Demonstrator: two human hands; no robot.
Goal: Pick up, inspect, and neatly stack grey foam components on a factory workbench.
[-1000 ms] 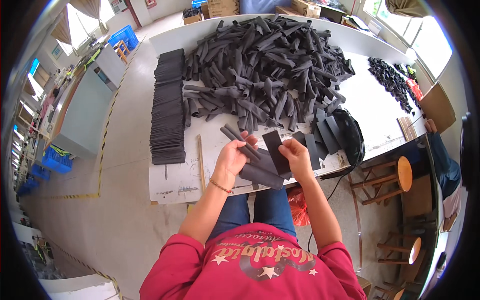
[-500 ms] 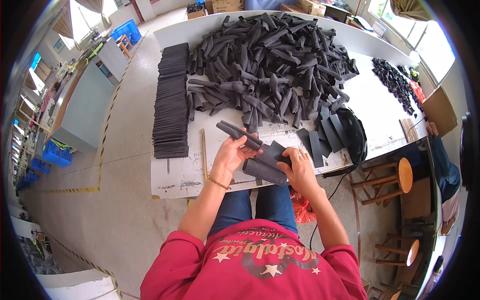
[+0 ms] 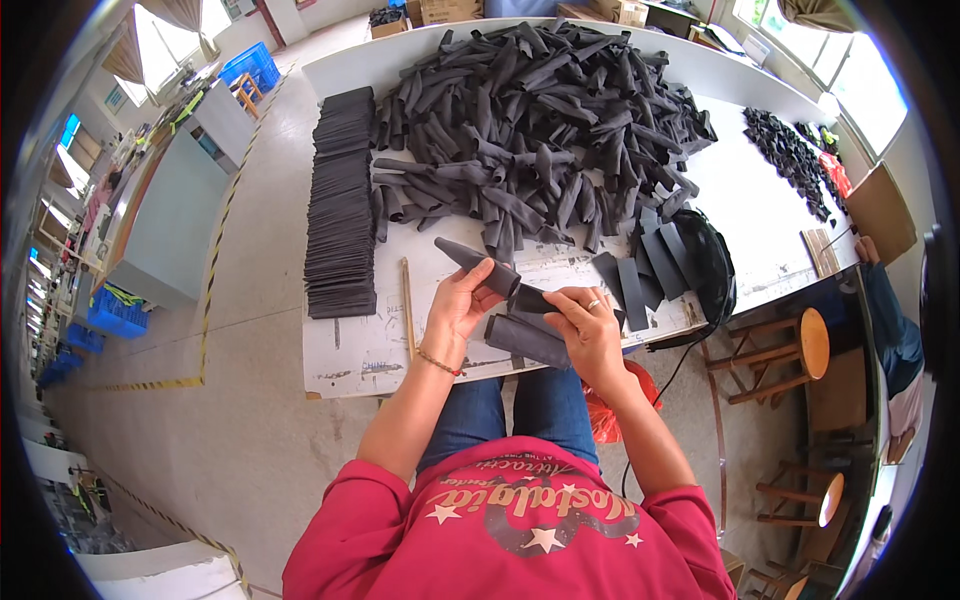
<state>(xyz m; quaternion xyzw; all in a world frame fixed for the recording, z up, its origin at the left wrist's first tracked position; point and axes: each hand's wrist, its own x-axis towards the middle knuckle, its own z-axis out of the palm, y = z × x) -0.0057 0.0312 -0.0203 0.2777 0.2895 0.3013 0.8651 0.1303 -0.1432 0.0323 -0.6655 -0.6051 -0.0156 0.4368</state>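
Observation:
My left hand (image 3: 460, 308) is closed around a dark grey fabric tube (image 3: 456, 255), whose mouth points toward my right hand. Pinched in my right hand (image 3: 592, 332) is a thin black sheet (image 3: 535, 299), curled lengthwise, with its end at the tube's mouth. How far it reaches inside, I cannot tell. Below my hands, a rolled dark grey fabric piece (image 3: 527, 342) lies at the table's near edge. Several flat black sheets (image 3: 632, 292) lie to the right of my hands.
A large heap of dark fabric tubes (image 3: 540, 130) covers the table's far part. A tall row of stacked flat dark pieces (image 3: 340, 210) stands left, near a thin wooden stick (image 3: 408, 300). A black bundle (image 3: 714, 262) with a cord sits right. Wooden stools (image 3: 812, 343) stand beyond.
The black sheet, flatter before, is now curled narrow in my right hand, its end at the tube's mouth. My right hand has turned over it and risen slightly.

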